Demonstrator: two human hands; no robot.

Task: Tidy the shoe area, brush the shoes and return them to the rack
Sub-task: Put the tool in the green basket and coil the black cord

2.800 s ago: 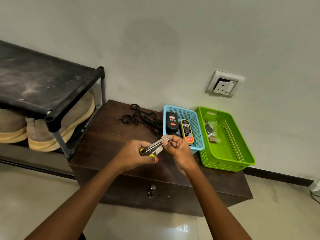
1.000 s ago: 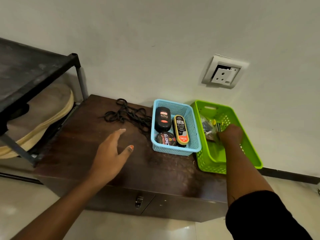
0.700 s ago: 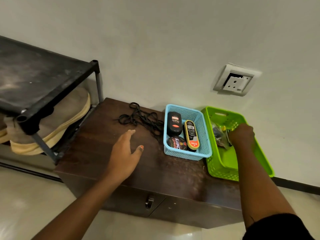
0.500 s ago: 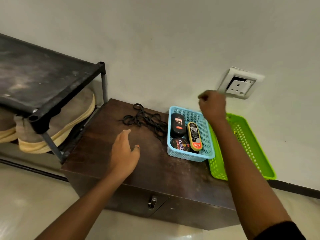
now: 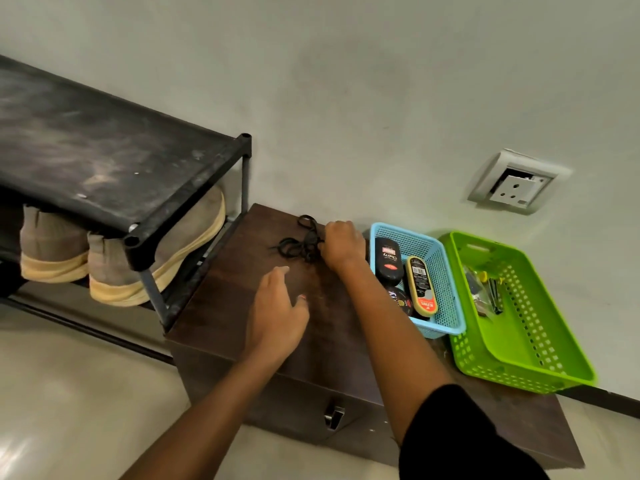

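Observation:
A tangle of black shoelaces (image 5: 294, 244) lies at the back of the dark brown cabinet top (image 5: 225, 306). My right hand (image 5: 341, 244) has its fingers curled round the right end of the laces. My left hand (image 5: 277, 313) hovers flat and relaxed over the cabinet top, holding nothing. A pair of grey-brown shoes with cream soles (image 5: 114, 268) stands on the lower shelf of the black shoe rack (image 5: 104, 161) at the left.
A blue basket (image 5: 446, 289) holds shoe polish items. To its right a green basket (image 5: 540, 341) holds small metal tools and a packet. A wall socket (image 5: 516, 183) sits above them. The cabinet has a drawer handle (image 5: 333, 415) at its front.
My right hand left the green basket, where the metal tool now lies, swung left over the blue basket and took hold of the shoelaces. My left hand stayed open over the cabinet.

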